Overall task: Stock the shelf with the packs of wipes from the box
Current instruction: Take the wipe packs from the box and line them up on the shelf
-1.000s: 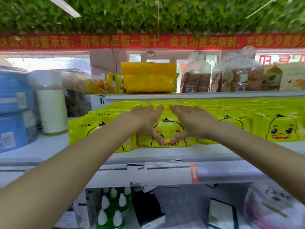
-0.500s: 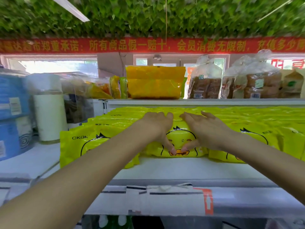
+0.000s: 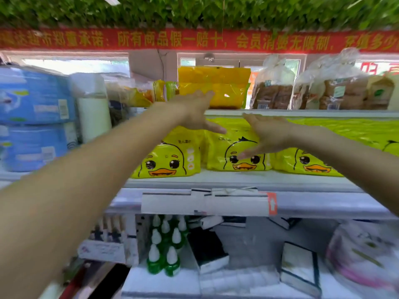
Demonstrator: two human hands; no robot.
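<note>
Yellow packs of wipes with a duck face fill the white shelf (image 3: 237, 180) in stacks. One pack (image 3: 170, 156) stands at the left, a middle pack (image 3: 218, 152) beside it, and a third (image 3: 289, 162) at the right. My left hand (image 3: 194, 113) hovers above the left and middle packs with fingers straight, holding nothing. My right hand (image 3: 265, 134) is spread flat in front of the middle stack, its thumb pointing down over the duck face. Whether it touches the pack I cannot tell. The box is out of view.
Blue packs (image 3: 34, 117) and a white roll (image 3: 92, 111) stand at the shelf's left end. An upper shelf holds an orange-yellow bag (image 3: 226, 85) and bagged bread (image 3: 274, 91). Below are green bottles (image 3: 164, 247), dark boxes (image 3: 207, 251) and a pink-white pack (image 3: 362, 253).
Both hands have lifted off the middle pack and moved apart and upward, fingers spread. The view has shifted, so the lower shelf shows again.
</note>
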